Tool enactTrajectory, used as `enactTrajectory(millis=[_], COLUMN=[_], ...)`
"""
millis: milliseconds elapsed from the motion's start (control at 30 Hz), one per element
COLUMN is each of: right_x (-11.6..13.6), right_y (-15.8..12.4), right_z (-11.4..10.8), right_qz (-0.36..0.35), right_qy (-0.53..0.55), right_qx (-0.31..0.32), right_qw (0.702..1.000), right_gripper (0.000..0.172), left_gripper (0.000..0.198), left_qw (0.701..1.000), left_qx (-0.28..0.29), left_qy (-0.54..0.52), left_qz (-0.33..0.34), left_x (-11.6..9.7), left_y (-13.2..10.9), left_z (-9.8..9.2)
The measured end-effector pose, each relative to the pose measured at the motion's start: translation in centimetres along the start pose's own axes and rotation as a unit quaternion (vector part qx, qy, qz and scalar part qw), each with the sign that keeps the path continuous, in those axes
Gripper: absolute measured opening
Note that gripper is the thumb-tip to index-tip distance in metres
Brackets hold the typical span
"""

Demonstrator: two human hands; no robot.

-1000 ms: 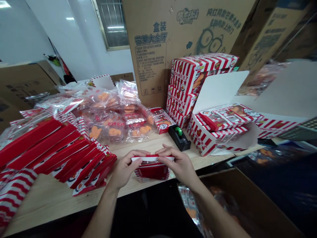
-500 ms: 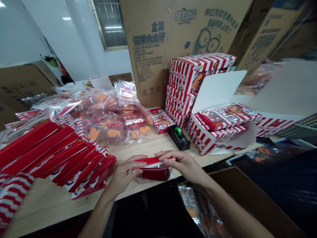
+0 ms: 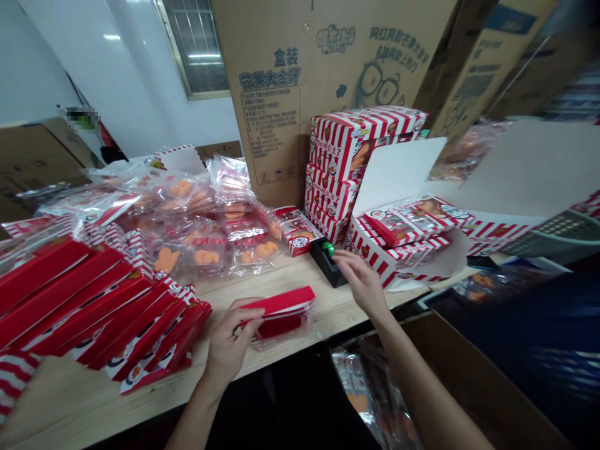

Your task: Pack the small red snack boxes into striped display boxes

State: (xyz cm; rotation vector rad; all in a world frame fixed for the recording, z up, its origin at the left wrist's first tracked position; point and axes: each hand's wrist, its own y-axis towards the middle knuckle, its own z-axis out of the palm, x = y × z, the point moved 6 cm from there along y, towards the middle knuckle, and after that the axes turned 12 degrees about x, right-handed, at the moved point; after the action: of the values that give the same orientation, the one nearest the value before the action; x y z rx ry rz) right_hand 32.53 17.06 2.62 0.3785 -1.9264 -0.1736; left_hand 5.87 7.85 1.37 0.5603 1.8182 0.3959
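My left hand (image 3: pixel 233 337) is closed on one end of a small red box (image 3: pixel 281 315) with a clear front and striped trim, holding it tilted just above the table's front edge. The thumb is at the front and the fingers are behind. To the right, my right hand (image 3: pixel 362 278) reaches to a black tape dispenser (image 3: pixel 329 265) with its fingers stretched out. Its fingertips are by the green tape roll (image 3: pixel 329 249); whether they touch the tape cannot be made out.
Red boxes (image 3: pixel 107 306) lean in a row at left. Behind them lie clear packets of orange pieces (image 3: pixel 206 256). A small filled box (image 3: pixel 299 231) lies behind the dispenser. Striped cartons (image 3: pixel 335 187) are stacked before a big cardboard box (image 3: pixel 276 125). An open striped carton (image 3: pixel 375 262) holds filled boxes.
My right hand has let go of the red box and moved right and up to the tape dispenser. My left hand still holds the box. The view has shifted slightly.
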Motion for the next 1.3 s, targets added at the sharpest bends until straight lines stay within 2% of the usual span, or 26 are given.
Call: enactTrajectory(millis=[33,67,100,200,333,433,567,633,700,800,900,933,1000,1067,1100,1200,1233,1300], right_x=[-2.1,-3.9,-5.5,-8.8,-10.5,-11.7,-12.8,-12.0,-9.9,-3.9,3.4,5.3,7.6,7.8,7.5,5.4,4.6,2.7], right_y=[0.7,1.5,2.2,3.2,1.3,-0.6,-1.8,-2.4,-3.3,-5.5,-6.8,-6.9,-6.5,-5.7,-5.5,-5.3,-5.5,-6.0], right_z=[-1.5,-2.4,-2.9,-3.0,-2.6,-2.2,-1.8,-1.6,-1.0,1.1,5.0,6.4,8.6,9.8,10.1,10.7,10.8,11.1], right_qz=[0.061,0.100,0.132,0.182,0.191,0.181,0.182,0.182,0.176,0.148,0.079,0.068,0.070,0.091,0.101,0.127,0.134,0.150], right_qy=[-0.037,-0.050,-0.051,-0.006,0.069,0.095,0.089,0.096,0.115,0.153,0.242,0.273,0.317,0.332,0.334,0.334,0.335,0.327], right_qx=[-0.069,-0.089,-0.087,-0.021,-0.015,-0.059,-0.126,-0.139,-0.134,-0.106,-0.035,-0.012,0.011,0.000,-0.009,-0.018,-0.018,-0.015], right_qw=[0.995,0.990,0.986,0.983,0.979,0.977,0.971,0.969,0.968,0.971,0.966,0.959,0.946,0.939,0.937,0.934,0.932,0.933], right_gripper=[0.025,0.023,0.021,0.021,0.023,0.027,0.023,0.025,0.026,0.028,0.032,0.038,0.066,0.086,0.090,0.093,0.093,0.093], left_gripper=[0.012,0.012,0.012,0.012,0.012,0.011,0.008,0.007,0.006,0.006,0.007,0.007,0.008,0.014,0.019,0.036,0.039,0.042], left_qw=[1.000,1.000,1.000,1.000,1.000,0.999,0.997,0.994,0.992,0.988,0.984,0.982,0.980,0.975,0.970,0.945,0.937,0.931], left_qx=[-0.012,-0.018,-0.018,-0.005,-0.006,-0.008,0.004,0.002,-0.017,-0.038,-0.030,-0.021,0.005,0.051,0.084,0.193,0.214,0.220], left_qy=[0.008,0.014,0.017,0.017,0.027,0.046,0.082,0.108,0.128,0.149,0.176,0.184,0.198,0.214,0.225,0.260,0.272,0.288], left_qz=[-0.001,-0.001,-0.001,-0.005,-0.010,-0.006,-0.011,-0.010,0.004,0.024,0.022,0.025,0.032,0.035,0.034,0.036,0.038,0.036], left_x=[0.0,-0.1,-0.1,-0.3,-0.2,-0.2,-0.6,-1.0,-1.6,-2.3,-2.8,-3.1,-3.7,-4.2,-4.4,-4.4,-4.3,-3.8], left_y=[0.0,0.1,0.2,0.7,0.8,0.8,1.0,1.2,1.2,1.3,1.5,1.5,1.7,2.0,2.2,2.7,2.8,3.1], left_z=[0.0,0.1,0.3,0.7,0.8,0.6,0.5,0.5,0.6,1.1,1.8,1.9,2.1,2.1,2.1,2.7,2.9,3.0])
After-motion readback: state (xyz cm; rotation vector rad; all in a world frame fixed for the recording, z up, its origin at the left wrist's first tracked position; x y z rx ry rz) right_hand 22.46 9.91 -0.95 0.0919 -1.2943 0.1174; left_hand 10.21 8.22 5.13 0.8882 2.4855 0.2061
